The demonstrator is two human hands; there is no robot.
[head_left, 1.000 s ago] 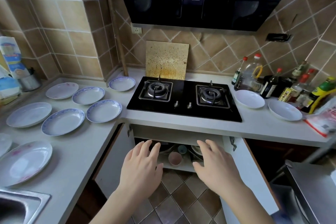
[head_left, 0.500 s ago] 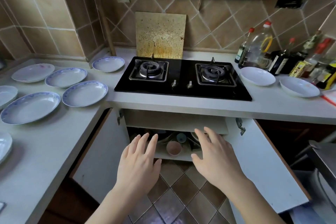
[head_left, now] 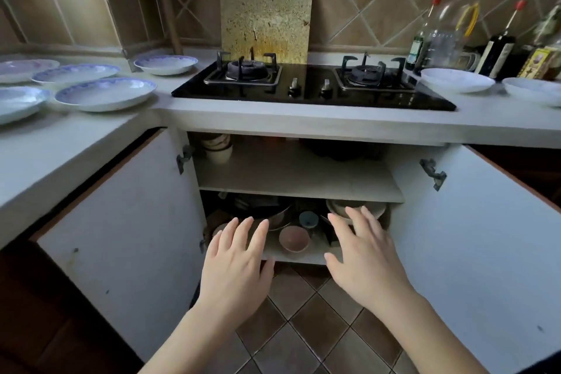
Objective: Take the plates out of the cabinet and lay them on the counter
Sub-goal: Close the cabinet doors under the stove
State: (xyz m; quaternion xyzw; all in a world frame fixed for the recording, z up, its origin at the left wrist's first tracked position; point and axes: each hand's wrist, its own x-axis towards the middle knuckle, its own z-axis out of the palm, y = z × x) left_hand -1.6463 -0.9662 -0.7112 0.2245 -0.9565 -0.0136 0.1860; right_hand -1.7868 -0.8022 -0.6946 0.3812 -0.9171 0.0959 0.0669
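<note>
Your left hand (head_left: 235, 264) and right hand (head_left: 361, 258) reach toward the open cabinet (head_left: 299, 179), fingers spread and relaxed, grasping nothing. Just beyond your fingertips, the lower shelf (head_left: 299, 258) holds a pink bowl (head_left: 294, 239), a small blue cup (head_left: 308, 218) and stacked dishes (head_left: 337, 208). Both doors stand wide open. Above, blue-rimmed plates (head_left: 104, 94) lie spread on the worktop (head_left: 76, 136) left of the stove (head_left: 309, 85), and two white plates (head_left: 457, 79) sit on its right, near the bottles (head_left: 498, 51).

tan tiled wall (head_left: 60, 3), brown floor tiles (head_left: 303, 328)
</note>
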